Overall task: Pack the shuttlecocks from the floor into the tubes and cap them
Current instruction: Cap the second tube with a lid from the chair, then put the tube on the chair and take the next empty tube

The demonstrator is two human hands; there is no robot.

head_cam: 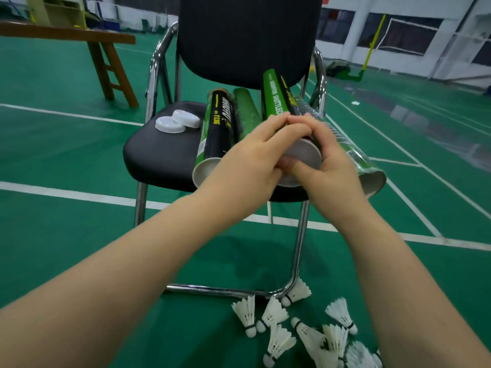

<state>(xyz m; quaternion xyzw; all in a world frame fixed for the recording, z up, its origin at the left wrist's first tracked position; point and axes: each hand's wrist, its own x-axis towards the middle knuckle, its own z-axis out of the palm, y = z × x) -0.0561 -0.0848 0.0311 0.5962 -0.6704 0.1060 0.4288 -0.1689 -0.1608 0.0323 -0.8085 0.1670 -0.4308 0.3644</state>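
We are gripping 1 green and black tube (276, 96) at its near, open end with both hands. Our left hand (247, 163) is curling around it from the left, and our right hand (329, 160) is wrapping it from the right, with the fingertips meeting on top. The tube is slanting over the black seat of a chair (159, 152), its far end rising toward the backrest. 3 more tubes (220, 128) are lying alongside it. 2 white caps (177, 122) are sitting on the seat's far left. White shuttlecocks (305, 335) are lying scattered on the green floor (79, 235), near right, beside the chair's leg.
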